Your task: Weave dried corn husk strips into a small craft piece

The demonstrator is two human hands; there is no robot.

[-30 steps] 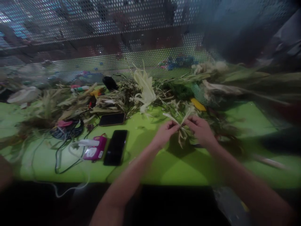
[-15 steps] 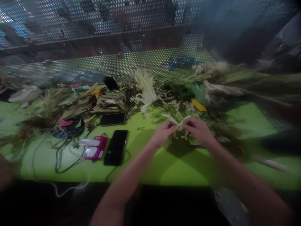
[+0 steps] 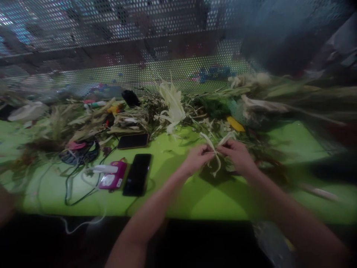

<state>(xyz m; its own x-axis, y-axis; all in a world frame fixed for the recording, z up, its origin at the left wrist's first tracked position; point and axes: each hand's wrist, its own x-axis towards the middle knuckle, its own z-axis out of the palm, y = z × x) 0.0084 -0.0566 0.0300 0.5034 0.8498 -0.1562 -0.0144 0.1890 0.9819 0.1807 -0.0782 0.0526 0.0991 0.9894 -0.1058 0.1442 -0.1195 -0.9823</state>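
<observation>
Between my two hands is a pale corn husk piece, its strips spreading up and hanging down from one crossing point. My left hand pinches it from the left with thumb and fingers. From the other side, my right hand closes on it as well, fingertips almost meeting the left ones. Both hands are held over the green table, and their shadow falls below. Beyond them stands a larger, pale bunch of corn husks with pointed tips.
Two phones, one large and one smaller, lie to the left. Beside them is a magenta power strip with white plugs and cables. Dried husks heap along the back, against a perforated metal screen. A yellow object lies at right.
The husk strips have turned and now show longer ends above and below my fingers. Both hands have shifted slightly to the right while keeping their pinch.
</observation>
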